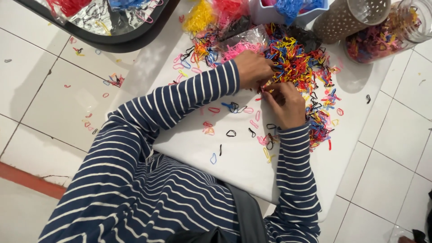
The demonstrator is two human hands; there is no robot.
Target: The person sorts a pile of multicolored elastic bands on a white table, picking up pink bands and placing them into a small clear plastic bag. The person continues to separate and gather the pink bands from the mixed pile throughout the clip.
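Observation:
A heap of small rubber bands (301, 63) in red, yellow, blue, black and pink lies on a white board (243, 157) on the tiled floor. My left hand (253, 68) rests at the heap's near edge with fingers curled, pinching bands. My right hand (284, 104) sits just below it, fingertips meeting the left hand's over a few bands. Both arms wear navy sleeves with white stripes. What lies between the fingertips is too small to make out.
Loose bands (231, 133) dot the board and tiles. A clear jar of mixed bands (387, 33) and a perforated brown cup (346, 18) stand top right. Bags of sorted yellow bands (198, 18) and red bands lie at the top. A dark tray (112, 27) holds more bags.

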